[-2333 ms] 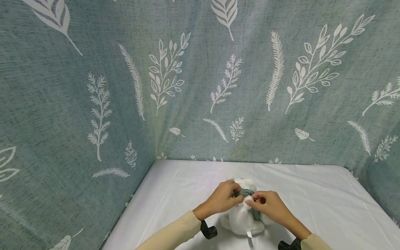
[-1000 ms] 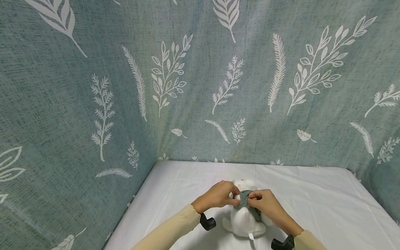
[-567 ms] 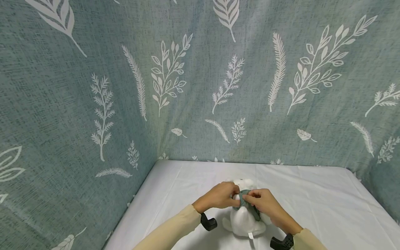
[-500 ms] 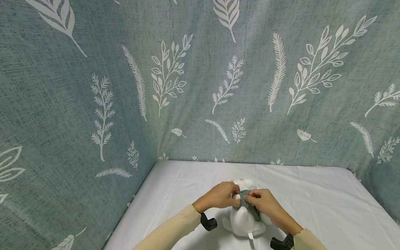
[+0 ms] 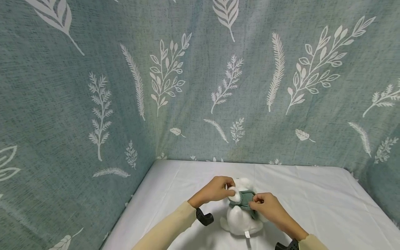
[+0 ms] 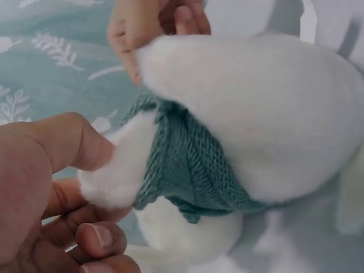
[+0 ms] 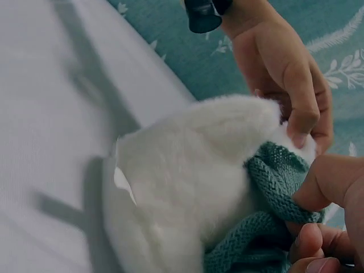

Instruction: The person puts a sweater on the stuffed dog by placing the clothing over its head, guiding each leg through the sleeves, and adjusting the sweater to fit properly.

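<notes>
A white plush toy point(image 5: 240, 222) sits on the white-covered surface, with a green knitted scarf point(image 5: 245, 199) wrapped about its upper part. At the toy's upper left, my left hand point(image 5: 215, 189) pinches a rounded fluffy part point(image 6: 122, 176) between thumb and fingers; that part sticks out beside the knit. From the other side my right hand point(image 5: 267, 205) pinches the edge of the scarf, thumb on the knit point(image 7: 278, 179) and fingers beneath. The scarf is spread fairly flat between both hands, and one length hangs down the toy's right side. The toy's front is hidden.
A small white tag point(image 5: 247, 234) sticks out at the toy's base. The white sheet point(image 5: 312, 205) extends around it. Blue-green curtains point(image 5: 193, 86) with white leaf prints hang behind and at both sides. Dark wrist devices point(image 5: 204, 218) sit below both hands.
My left hand has moved up and left, now pinching the fluffy part. The right hand has shifted right and slightly down with the scarf edge. The scarf, bunched before, is spread wider.
</notes>
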Motion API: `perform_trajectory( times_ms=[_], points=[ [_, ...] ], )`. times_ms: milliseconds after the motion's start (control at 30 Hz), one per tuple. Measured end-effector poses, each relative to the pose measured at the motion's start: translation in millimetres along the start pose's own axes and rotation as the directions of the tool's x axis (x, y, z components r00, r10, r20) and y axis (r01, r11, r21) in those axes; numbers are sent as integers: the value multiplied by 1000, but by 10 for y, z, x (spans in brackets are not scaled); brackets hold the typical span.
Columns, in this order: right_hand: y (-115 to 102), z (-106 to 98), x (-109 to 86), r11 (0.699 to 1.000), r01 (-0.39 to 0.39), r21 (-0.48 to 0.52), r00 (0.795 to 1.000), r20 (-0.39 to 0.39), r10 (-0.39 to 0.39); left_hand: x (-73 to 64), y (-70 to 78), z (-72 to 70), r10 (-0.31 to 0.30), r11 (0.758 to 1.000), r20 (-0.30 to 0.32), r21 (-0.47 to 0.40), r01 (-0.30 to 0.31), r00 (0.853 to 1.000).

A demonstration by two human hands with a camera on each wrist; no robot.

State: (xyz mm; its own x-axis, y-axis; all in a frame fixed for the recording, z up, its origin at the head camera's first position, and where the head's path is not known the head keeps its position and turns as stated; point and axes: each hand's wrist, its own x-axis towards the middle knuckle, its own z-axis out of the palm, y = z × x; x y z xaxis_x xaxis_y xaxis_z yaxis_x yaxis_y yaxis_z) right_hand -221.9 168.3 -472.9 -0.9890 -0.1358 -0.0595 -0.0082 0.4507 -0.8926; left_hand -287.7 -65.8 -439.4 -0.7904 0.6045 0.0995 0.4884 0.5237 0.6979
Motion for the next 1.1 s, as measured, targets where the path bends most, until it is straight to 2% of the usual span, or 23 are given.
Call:
perform_trajectory(
  times_ms=[167,267,367,467,633,867,1100],
  points=[
    [-23,5,1,999,-9,-46,999,-33,7,-22,-11,-28,-95,994,4,-52,95,995],
    [-23,12,10,997,-4,-76,999,-46,0,-25,-23,-23,-118,992,15,-31,119,993],
    [-28,28,19,997,5,-72,999,-38,-8,-30,-27,-9,-104,995,34,13,103,994],
    [-46,51,28,999,22,-46,1000,-9,-22,-36,-27,19,-62,997,63,52,59,996],
    [-91,87,38,999,36,-22,999,-3,-36,-32,-4,72,-15,998,92,64,10,996],
    [-86,120,37,999,8,-42,997,-77,-12,-11,19,71,-9,999,31,36,7,999],
    [-19,110,33,998,-1,-70,995,-98,-6,-26,-44,26,-71,995,-14,-74,70,997]
  ],
)
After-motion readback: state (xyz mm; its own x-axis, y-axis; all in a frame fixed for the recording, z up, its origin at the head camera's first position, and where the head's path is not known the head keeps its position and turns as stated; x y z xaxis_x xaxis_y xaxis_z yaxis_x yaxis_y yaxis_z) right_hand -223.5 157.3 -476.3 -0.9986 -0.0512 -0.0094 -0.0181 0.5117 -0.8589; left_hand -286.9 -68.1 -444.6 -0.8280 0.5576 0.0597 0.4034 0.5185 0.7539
